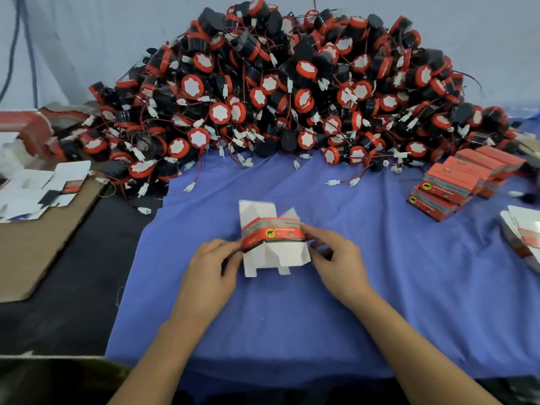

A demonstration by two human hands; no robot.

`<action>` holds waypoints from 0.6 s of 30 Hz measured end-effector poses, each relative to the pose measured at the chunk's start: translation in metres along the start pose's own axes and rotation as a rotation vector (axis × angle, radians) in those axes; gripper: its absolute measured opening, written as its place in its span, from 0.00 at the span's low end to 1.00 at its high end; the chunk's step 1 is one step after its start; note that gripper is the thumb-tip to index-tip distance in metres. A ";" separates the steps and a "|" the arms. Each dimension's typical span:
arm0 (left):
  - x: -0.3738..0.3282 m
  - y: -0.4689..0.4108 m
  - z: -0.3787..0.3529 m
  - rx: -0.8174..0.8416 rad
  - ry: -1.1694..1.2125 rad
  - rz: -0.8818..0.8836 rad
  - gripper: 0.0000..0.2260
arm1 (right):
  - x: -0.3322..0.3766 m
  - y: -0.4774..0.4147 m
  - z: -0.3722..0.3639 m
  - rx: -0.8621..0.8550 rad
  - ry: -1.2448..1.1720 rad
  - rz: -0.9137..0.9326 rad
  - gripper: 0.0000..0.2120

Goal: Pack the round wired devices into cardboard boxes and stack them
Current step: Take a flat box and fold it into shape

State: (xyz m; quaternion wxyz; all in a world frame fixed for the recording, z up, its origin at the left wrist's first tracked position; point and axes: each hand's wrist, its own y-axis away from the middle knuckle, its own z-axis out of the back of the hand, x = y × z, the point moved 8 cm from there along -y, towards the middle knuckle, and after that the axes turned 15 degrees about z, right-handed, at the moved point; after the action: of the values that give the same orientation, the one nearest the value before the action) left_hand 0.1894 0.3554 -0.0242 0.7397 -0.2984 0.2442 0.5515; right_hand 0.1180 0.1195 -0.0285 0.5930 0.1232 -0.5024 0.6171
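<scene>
Between both hands (214, 260) (336, 252), an unfolded cardboard box (273, 244) sits unfilled.

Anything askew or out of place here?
The packed boxes on the right lie in a slanted fan, not a square stack; one white connector lies apart from the device heap, at the left edge of the blue cloth.

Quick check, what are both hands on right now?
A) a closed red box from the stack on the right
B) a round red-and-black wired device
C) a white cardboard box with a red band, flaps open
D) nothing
C: the left hand and right hand pinch the white cardboard box with a red band by its two sides over the blue cloth, its flaps spread open.
</scene>
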 end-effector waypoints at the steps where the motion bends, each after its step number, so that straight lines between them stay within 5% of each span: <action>1: -0.004 0.002 -0.002 0.016 -0.020 -0.036 0.09 | 0.002 0.000 -0.004 0.028 0.006 0.028 0.33; 7: -0.010 0.007 -0.004 0.045 0.057 -0.087 0.07 | 0.004 0.001 -0.013 0.113 0.067 0.128 0.30; 12: -0.008 0.006 0.014 -0.133 0.198 0.029 0.08 | 0.011 0.005 -0.022 0.255 0.163 0.176 0.32; 18: 0.017 0.006 0.036 -0.324 0.444 0.231 0.34 | 0.017 0.007 -0.026 0.308 0.239 0.204 0.32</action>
State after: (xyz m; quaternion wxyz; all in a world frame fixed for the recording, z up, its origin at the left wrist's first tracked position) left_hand 0.1890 0.3934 -0.0121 0.5431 -0.4963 0.3411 0.5851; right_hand 0.1187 0.1513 -0.0310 0.5570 0.0869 -0.3380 0.7536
